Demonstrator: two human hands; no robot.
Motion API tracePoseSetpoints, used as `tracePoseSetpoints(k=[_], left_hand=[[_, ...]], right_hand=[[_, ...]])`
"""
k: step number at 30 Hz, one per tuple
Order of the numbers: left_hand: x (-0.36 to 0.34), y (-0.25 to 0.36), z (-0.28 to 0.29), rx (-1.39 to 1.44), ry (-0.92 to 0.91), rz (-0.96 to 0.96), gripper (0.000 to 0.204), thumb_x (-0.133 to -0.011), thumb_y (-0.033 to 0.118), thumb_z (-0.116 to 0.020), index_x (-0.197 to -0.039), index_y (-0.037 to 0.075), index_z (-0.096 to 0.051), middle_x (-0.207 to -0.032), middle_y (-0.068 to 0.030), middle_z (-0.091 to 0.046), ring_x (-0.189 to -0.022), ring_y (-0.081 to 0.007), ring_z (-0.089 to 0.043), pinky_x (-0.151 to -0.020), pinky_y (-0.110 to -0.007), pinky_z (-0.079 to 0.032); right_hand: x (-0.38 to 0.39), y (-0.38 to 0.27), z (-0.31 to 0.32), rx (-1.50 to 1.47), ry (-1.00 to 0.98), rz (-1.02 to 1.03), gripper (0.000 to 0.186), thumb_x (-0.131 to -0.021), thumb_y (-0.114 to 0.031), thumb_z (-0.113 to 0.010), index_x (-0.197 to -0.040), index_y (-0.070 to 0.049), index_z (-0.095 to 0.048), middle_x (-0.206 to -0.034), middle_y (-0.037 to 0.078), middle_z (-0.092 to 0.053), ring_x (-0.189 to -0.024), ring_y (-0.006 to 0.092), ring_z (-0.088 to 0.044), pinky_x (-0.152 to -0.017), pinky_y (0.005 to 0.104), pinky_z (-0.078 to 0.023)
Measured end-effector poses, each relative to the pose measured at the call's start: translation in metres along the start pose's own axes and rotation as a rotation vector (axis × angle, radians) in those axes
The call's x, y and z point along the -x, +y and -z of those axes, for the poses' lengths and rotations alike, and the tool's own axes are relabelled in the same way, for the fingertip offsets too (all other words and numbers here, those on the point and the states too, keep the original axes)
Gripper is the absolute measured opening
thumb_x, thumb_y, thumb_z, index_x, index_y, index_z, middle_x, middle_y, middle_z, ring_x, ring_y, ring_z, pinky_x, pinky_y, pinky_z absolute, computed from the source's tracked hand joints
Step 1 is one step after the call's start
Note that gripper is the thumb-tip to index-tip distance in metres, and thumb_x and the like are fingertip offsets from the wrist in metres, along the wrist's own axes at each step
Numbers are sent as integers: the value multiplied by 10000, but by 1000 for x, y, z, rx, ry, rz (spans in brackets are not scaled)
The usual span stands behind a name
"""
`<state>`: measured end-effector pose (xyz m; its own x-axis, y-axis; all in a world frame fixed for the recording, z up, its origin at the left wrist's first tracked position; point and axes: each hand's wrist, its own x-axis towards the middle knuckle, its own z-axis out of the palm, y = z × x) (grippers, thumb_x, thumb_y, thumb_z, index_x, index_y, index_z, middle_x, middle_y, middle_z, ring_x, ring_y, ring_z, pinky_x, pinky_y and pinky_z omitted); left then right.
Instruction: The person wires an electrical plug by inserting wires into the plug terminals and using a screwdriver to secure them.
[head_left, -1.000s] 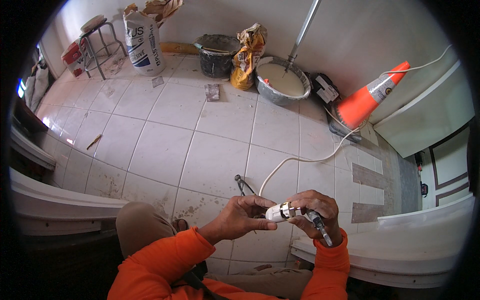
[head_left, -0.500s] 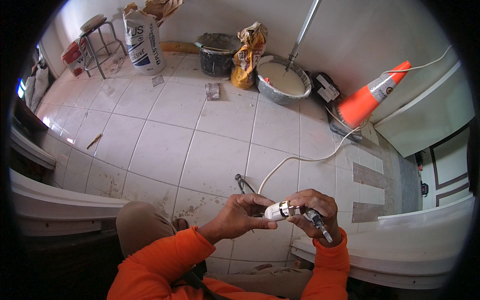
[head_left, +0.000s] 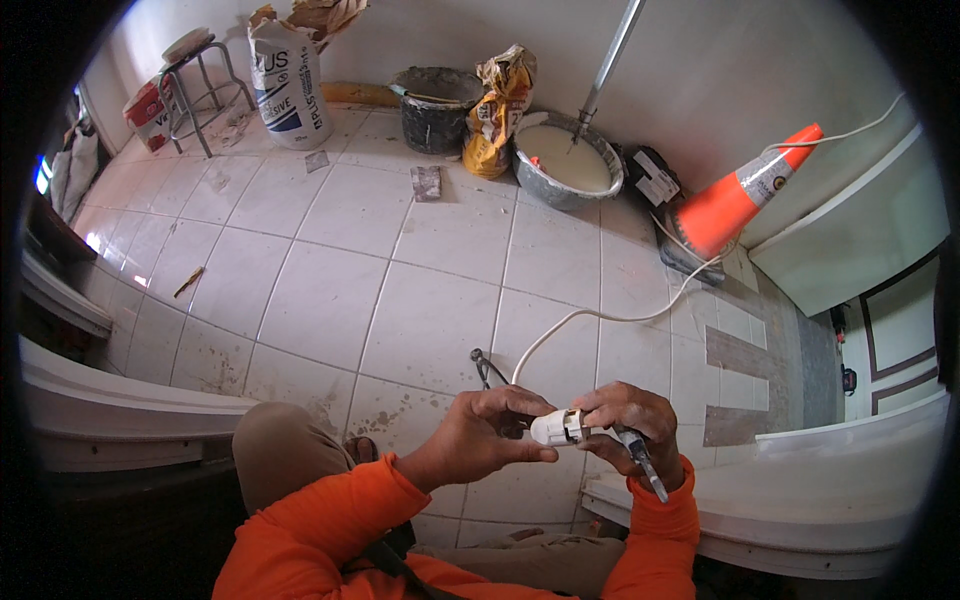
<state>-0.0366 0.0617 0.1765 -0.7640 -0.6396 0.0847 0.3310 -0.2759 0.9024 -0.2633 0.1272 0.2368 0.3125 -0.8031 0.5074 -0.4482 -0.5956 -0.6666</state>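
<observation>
Between my two hands is a white electrical plug [head_left: 552,428]; its right end looks open, with inner parts showing. My left hand [head_left: 490,432] pinches it between thumb and fingers from the left. My right hand [head_left: 632,412] presses its fingertips at the plug's right end. Tucked in that same hand is a slim screwdriver [head_left: 642,458], slanting down towards my right cuff. A white cable [head_left: 560,330] runs from the right across the floor and passes behind my left fingers. Just beyond my hands lies a dark cable [head_left: 480,365] with a rounded end.
An orange traffic cone [head_left: 712,210] leans at the right, the cable draped over it. Along the wall stand a basin of pale mix [head_left: 530,180], a yellow bag [head_left: 488,130], a black bucket [head_left: 425,122], a white adhesive sack [head_left: 285,95] and a metal stool [head_left: 200,95]. White tiles [head_left: 320,295] cover the floor.
The screwdriver has swung slightly so its lower end points further down and right. My right fingers have shifted a little at the plug's end, which has turned slightly.
</observation>
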Motion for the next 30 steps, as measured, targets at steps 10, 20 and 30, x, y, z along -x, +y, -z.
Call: tracePoseSetpoints(k=[10, 20, 30], left_hand=[[3, 13, 6, -280, -60, -154, 419, -750, 165, -897, -1109, 84, -695, -1135, -90, -708, -1000, -157, -689, -787, -276, -581], [5, 15, 5, -295, -70, -159, 412, -740, 165, -903, -1103, 83, -728, -1125, -79, -720, -934, -134, -695, -716, -251, -573], [6, 15, 4, -310, -82, -218, 402, -733, 167, -907, -1095, 91, -749, -1096, -86, -738, -878, -148, -699, -681, -257, -567]], right_hand=[[0, -13, -5, 81, 9, 48, 322, -830, -179, -825, -1025, -108, -579, -978, 136, -693, -857, 266, -717, -675, 357, -583], [-3, -21, -2, 49, -11, 52, 365, -796, -127, -835, -1075, -111, -599, -1035, 157, -706, -872, 240, -720, -677, 324, -598], [-3, -24, 3, 102, -15, 95, 356, -750, -160, -875, -1003, -106, -629, -928, 140, -738, -826, 246, -749, -660, 321, -607]])
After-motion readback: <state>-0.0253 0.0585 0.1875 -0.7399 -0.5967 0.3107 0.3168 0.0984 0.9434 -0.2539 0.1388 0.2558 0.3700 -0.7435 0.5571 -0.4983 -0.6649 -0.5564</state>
